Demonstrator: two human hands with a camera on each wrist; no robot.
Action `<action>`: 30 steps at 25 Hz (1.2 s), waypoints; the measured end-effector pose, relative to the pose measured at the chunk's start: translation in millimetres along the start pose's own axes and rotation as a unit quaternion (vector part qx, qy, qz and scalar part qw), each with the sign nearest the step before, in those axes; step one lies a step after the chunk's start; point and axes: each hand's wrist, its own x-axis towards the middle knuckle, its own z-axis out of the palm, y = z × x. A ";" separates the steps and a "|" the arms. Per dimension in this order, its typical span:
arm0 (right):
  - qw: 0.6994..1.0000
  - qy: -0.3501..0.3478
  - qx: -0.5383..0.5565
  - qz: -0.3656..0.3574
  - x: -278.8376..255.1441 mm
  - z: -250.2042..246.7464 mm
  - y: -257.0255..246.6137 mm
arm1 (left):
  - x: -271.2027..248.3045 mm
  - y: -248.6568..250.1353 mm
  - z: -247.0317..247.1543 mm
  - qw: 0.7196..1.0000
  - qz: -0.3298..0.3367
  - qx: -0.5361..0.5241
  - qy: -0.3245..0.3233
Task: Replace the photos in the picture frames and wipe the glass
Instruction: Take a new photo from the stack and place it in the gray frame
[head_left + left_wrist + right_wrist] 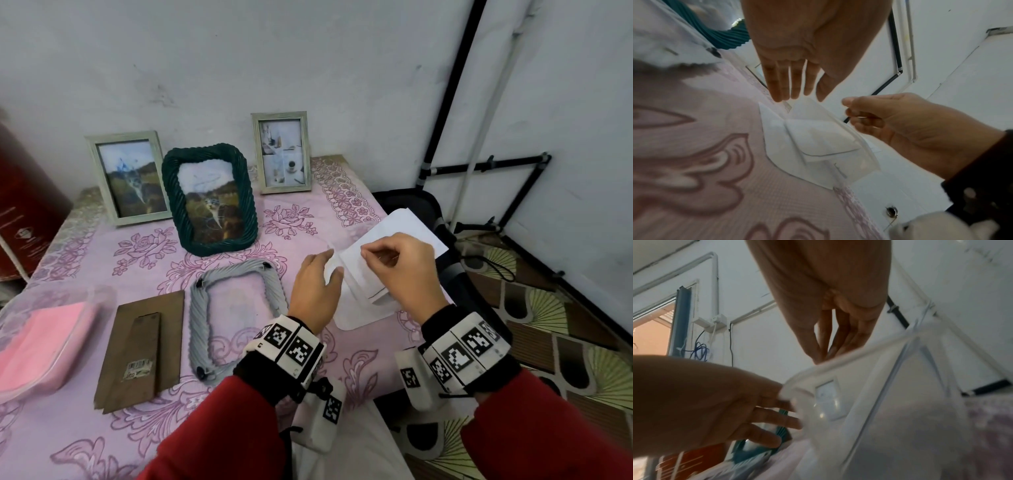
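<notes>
While I watch from the head camera, my right hand [399, 265] pinches the upper edge of a clear plastic sleeve holding white photo paper [363, 291], thumb and forefinger closed on it; my left hand [317, 287] lies beside it with fingers straight and relaxed, fingertips touching the sleeve's left edge and gripping nothing; the sleeve rests at the right side of the pink floral tablecloth [144, 431], partly lifted off a second white sheet [416, 226] that overhangs the table edge. To the left lies a pale grey rope-patterned picture frame [197, 308], face down and open, with its brown backing board [142, 346] just beside it; three filled frames stand against the wall. I judge the sleeve to be light, limp and slippery, and the paper inside easily creased; holding it is safest at the edges, one hand steadying the plastic while the other draws the sheet out by a corner.
</notes>
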 end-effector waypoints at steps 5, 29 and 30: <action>0.973 0.113 -0.198 0.027 22.1 -30.8 11.3 | 13.3 3.8 5.5 0.990 0.022 0.116 -0.072; 0.989 0.113 0.092 0.028 27.3 -39.5 2.5 | 10.4 -0.8 -1.8 0.993 0.057 0.099 -0.041; 0.988 0.111 0.107 0.021 27.8 -39.7 -4.2 | 9.3 0.5 -5.6 0.995 0.067 0.071 -0.026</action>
